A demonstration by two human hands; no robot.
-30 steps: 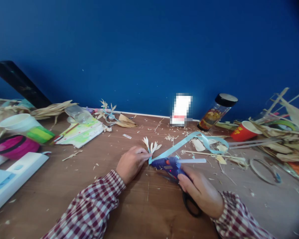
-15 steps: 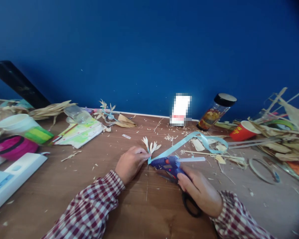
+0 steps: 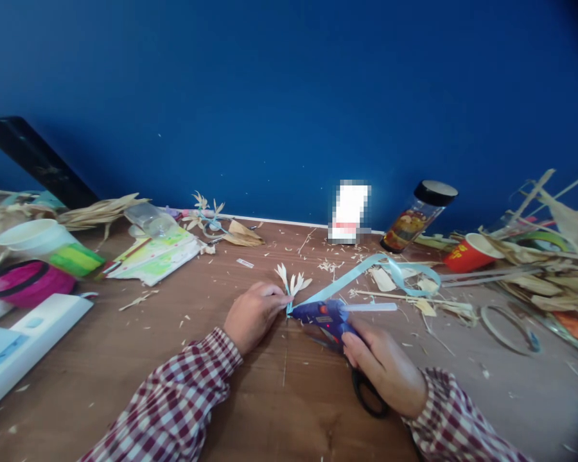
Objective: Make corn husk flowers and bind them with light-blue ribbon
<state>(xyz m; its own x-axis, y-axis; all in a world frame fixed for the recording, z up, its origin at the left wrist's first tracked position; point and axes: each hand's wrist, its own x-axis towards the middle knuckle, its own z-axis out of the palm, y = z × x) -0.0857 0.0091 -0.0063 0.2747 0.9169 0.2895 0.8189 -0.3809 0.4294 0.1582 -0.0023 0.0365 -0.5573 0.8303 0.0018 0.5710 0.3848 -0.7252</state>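
Blue hot-glue gun (image 3: 324, 316), gripped in the closed right hand (image 3: 384, 369) at lower centre of the head view, has its nozzle touching the base of a small husk flower (image 3: 292, 284) that the left hand (image 3: 254, 315) pinches between fingertips just left of it, where a pale blue ribbon (image 3: 361, 271) trails off toward the right. Judged from this pose, a small bead placed exactly at the joint, with fingertips kept clear of the nozzle, suits the step; black-handled scissors (image 3: 366, 398) lie under the right hand on the wooden table (image 3: 125, 346).
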